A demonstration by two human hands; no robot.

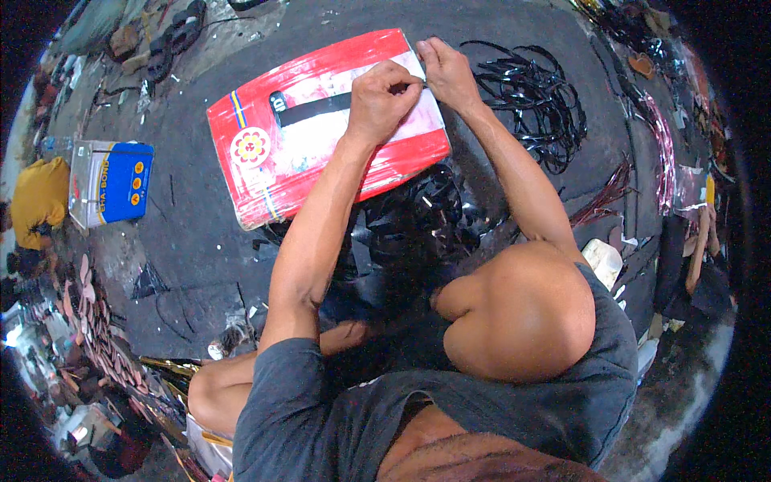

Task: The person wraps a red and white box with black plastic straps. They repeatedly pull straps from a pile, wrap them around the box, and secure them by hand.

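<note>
A red and white board or box lid [321, 177], shiny as if wrapped in clear film, lies tilted in front of me. Across its white middle runs a flat black strip [321, 109] with a rounded left end bearing pale marks. My left hand [381, 98] is closed in a pinch over the strip's right part, fingertips turned toward the board's right edge. Close beside it, my right hand [450, 74] has its fingers curled at that edge. A small dark bit shows between the two hands; what the right fingers hold is hidden.
Loose coils of shiny black strip [534, 104] lie right of the board, with black sheet material [409, 217] below it. A blue and clear container [120, 183] and a yellow bag [40, 201] stand left. Pink strands [663, 153] and scraps [92, 313] litter the sides.
</note>
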